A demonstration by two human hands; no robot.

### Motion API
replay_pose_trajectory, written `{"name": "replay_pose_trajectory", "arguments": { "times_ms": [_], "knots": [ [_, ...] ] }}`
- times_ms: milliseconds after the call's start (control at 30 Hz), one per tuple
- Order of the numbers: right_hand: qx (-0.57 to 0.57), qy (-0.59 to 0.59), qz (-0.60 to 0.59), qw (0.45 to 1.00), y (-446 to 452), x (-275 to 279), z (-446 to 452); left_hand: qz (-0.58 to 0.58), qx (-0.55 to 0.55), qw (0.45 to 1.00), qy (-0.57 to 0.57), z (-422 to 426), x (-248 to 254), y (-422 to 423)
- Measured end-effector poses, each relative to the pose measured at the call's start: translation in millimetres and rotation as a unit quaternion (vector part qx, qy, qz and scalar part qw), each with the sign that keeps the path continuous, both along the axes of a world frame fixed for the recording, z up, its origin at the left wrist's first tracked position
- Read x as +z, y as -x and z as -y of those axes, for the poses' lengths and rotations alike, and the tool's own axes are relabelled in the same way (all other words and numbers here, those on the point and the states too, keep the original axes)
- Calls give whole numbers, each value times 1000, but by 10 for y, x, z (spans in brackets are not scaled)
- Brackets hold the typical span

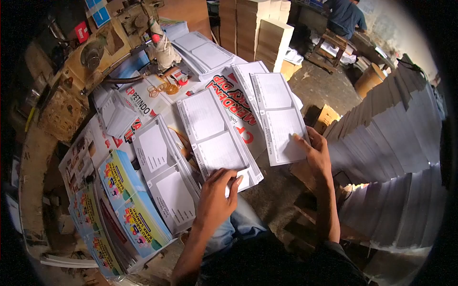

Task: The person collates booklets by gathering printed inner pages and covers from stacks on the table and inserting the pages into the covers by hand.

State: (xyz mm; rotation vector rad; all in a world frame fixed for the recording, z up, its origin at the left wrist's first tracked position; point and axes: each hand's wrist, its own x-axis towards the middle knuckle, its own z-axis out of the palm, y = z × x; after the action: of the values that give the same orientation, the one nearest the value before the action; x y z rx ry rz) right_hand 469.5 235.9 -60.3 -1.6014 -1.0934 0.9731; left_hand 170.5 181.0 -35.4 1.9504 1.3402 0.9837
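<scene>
My left hand (219, 195) has its thumb and fingers closed on the near corner of a stack of printed sheets (207, 121), where a small flap of paper is turned up. Each sheet bears two white form panels with grey borders. My right hand (317, 155) pinches the near right edge of a printed sheet (284, 126), thumb on top; whether it is one sheet or several I cannot tell. That sheet partly overlaps another printed stack (253, 78). Left of my left hand lies a further stack of forms (164, 171).
Colourful booklet covers (129, 195) are stacked at the left. Rubber bands (164, 88) lie on the banner-covered table (157, 102) beside a machine (93, 55). Tall paper piles (386, 128) stand at the right. A person (346, 19) sits in the background.
</scene>
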Motion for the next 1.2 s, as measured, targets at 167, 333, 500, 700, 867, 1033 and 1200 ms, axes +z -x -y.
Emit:
{"name": "replay_pose_trajectory", "arguments": {
  "times_ms": [167, 333, 500, 700, 867, 1033, 1200],
  "knots": [
    [-14, -48, -50, 997, 101, 125, 92, 128, 116, 985, 11, 142, 71, -10],
    [2, -86, -42, 995, 240, 270, 162, 277, 120, 951, 73, 189, 149, 78],
    [130, -68, -44, 988, 792, 254, 278, 323, 85, 940, 69, 213, 64, 129],
    [188, -70, 3, 980, 1072, -98, 370, 288, 28, 955, 70, 305, 345, 395],
    [189, 27, -59, 980, 979, -25, 238, -114, 104, 987, 41, 613, 464, 809],
    [119, 94, -141, 978, 1029, 170, 193, -67, 89, 989, 96, 687, 239, 1007],
    [224, 107, 54, 967, 1128, 415, 141, 62, 133, 984, 100, 797, 217, 1036]
  ]
}}
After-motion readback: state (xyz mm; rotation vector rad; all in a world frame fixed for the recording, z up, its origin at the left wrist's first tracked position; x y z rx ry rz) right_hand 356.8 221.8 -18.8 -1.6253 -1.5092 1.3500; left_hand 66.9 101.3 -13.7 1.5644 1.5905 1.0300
